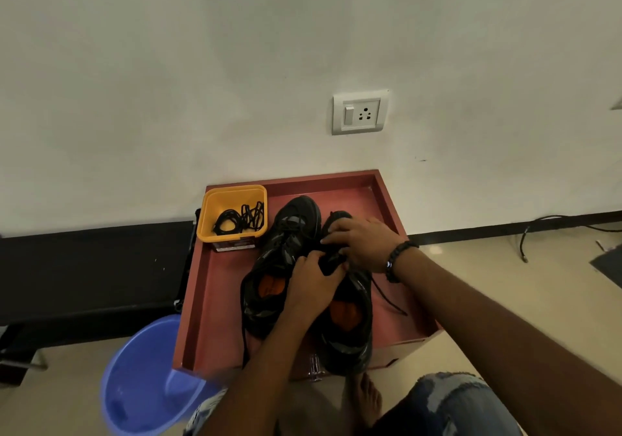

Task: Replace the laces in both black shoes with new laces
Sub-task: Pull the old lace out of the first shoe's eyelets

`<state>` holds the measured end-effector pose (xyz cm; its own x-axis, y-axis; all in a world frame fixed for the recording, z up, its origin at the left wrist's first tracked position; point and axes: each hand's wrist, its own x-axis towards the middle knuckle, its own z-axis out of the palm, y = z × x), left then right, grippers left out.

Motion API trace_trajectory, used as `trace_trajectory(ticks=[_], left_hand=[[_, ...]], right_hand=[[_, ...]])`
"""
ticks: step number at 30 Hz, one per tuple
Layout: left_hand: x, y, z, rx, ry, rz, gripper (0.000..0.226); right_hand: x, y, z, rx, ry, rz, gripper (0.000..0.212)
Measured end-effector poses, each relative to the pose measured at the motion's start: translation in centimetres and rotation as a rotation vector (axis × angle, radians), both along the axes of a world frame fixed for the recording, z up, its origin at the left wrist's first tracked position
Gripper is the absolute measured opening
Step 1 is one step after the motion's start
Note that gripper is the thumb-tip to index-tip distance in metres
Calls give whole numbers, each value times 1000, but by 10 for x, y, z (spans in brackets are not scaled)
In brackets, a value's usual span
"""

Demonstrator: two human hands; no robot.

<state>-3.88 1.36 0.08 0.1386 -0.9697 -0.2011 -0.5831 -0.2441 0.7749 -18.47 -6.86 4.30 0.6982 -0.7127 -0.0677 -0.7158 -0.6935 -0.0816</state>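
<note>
Two black shoes with orange insoles stand side by side on a red tray-like table top (215,301). The left shoe (279,250) still has its lace threaded. My left hand (311,284) grips the tongue and lace area of the right shoe (350,328). My right hand (361,238) lies over the front of that shoe, fingers curled at its laces. A loose lace end (388,299) trails off the right shoe onto the tray. A yellow tub (232,213) at the tray's back left holds coiled black laces (240,220).
A blue plastic bucket (148,378) sits on the floor left of the tray. The white wall with a socket plate (360,112) is right behind. A cable (552,223) runs along the floor at right. My bare foot (365,398) is below the tray.
</note>
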Motion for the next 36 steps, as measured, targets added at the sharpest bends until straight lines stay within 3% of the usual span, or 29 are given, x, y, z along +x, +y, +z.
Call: trace_trajectory(ticks=[8, 10, 12, 13, 14, 16, 19, 23, 29, 30, 31, 33, 34, 35, 36], left_hand=[[0, -2, -3, 9, -42, 16, 54], [0, -3, -4, 11, -37, 19, 54], [1, -2, -5, 3, -29, 20, 54], [1, -2, -5, 2, -28, 21, 54], [1, -2, -4, 7, -29, 22, 54], [1, -2, -3, 19, -32, 23, 54], [-1, -3, -2, 34, -51, 21, 54], [-1, -2, -1, 30, -54, 19, 50], [-1, 0, 2, 25, -59, 8, 54], [-1, 0, 2, 27, -67, 12, 55], [-2, 0, 2, 27, -74, 16, 55], [-2, -1, 0, 24, -83, 20, 55], [-2, -1, 0, 24, -86, 19, 55], [-3, 0, 0, 28, -89, 19, 55], [-3, 1, 1, 29, -92, 21, 56]], right_hand=[[3, -8, 14, -179, -11, 98, 11], [5, -15, 31, -222, -342, -94, 6], [3, -28, 54, -185, -822, -473, 6], [-1, -34, 60, -148, -989, -607, 5], [-5, -37, 62, -121, -1034, -693, 3], [-13, -35, 58, -52, -850, -752, 14], [-15, -16, 33, -42, -442, -522, 51], [3, 4, 1, -20, -40, -38, 40], [10, -6, 14, -140, 128, 83, 19], [12, -8, 24, -103, 26, 10, 17], [14, -12, 36, -64, -198, -130, 15], [15, -23, 67, -6, -865, -446, 7], [14, -29, 80, 9, -1106, -549, 4], [14, -35, 88, 36, -1197, -592, 3], [14, -39, 92, 66, -1160, -589, 8]])
